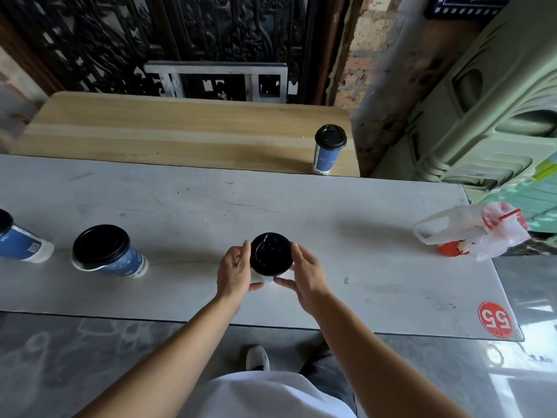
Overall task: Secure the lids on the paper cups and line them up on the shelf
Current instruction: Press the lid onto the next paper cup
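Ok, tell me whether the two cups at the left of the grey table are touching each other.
Apart. The head view shows bare grey table between the cup at the left edge and the second cup.

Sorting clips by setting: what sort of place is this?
Probably a small drinks stall or café counter: black-lidded blue paper cups on a numbered grey table, a light wooden shelf behind, bare brick wall and carved dark screen.

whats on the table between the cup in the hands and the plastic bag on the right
Nothing stands there. In the head view, the grey table between the held cup and the plastic bag is bare, showing only scuffs and a soft shadow.
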The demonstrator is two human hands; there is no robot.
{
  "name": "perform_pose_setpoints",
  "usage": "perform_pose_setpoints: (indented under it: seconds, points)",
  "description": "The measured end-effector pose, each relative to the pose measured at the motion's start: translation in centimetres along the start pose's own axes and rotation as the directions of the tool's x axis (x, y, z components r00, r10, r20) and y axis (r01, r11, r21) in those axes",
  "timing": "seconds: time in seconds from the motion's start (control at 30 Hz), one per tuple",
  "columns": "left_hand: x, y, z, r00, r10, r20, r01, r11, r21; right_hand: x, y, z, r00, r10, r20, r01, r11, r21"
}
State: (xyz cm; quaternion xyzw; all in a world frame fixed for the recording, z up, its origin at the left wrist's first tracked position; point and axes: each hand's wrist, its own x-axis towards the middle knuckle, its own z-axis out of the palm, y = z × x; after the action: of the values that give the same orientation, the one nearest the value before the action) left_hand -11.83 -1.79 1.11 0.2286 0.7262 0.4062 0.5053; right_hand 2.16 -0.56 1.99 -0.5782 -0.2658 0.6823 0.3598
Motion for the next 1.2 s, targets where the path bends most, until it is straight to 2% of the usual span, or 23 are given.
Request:
perform_pose_setpoints:
  seconds: [0.33,0.53,0.63,0.73,0.87,0.97,1.03,1.1,1.2]
  points:
    - [0.6,0.0,-0.9,0.959,0.16,0.233,-0.166,0.986,0.005,0.6,0.9,0.0,0.996,-0.088,0.01,0.089,0.991,-0.099]
    - [-0.3,0.6,-0.1,0.962,0.149,0.23,-0.138,0.988,-0.064,0.2,0.5,-0.2,0.999,-0.002,0.044,0.003,1.0,-0.022]
    - [-0.2,0.5,-0.4,0.954,0.209,0.215,-0.197,0.978,-0.073,0.2,0.5,-0.9,0.992,0.069,0.103,-0.073,0.997,0.032]
    - [0.2,0.4,-0.7,0.929,0.275,0.25,-0.266,0.962,-0.069,0.2,1.0,-1.4,0.986,0.033,0.162,-0.044,0.997,0.063]
    - [0.1,0.8,-0.9,0.914,0.278,0.295,-0.278,0.96,-0.044,0.1,1.5,-2.1,0.966,-0.051,0.253,0.07,0.995,-0.069]
    - [0.4,1.7,-1.4,0.904,0.174,0.391,-0.151,0.985,-0.088,0.4,0.9,-2.7,0.954,-0.095,0.283,0.149,0.973,-0.174]
    - [0.9,2.2,-2.2,0.86,0.096,0.501,-0.064,0.995,-0.082,0.7,0.3,-2.9,0.949,-0.119,0.293,0.196,0.949,-0.247]
    - [1.3,2.2,-3.0,0.802,0.098,0.589,-0.108,0.994,-0.019,1.1,-0.1,-2.8,0.944,-0.12,0.306,0.22,0.922,-0.317]
    - [1.9,2.0,-3.3,0.761,0.143,0.633,-0.278,0.953,0.119,1.4,-0.4,-2.7,0.946,-0.074,0.316,0.193,0.912,-0.363]
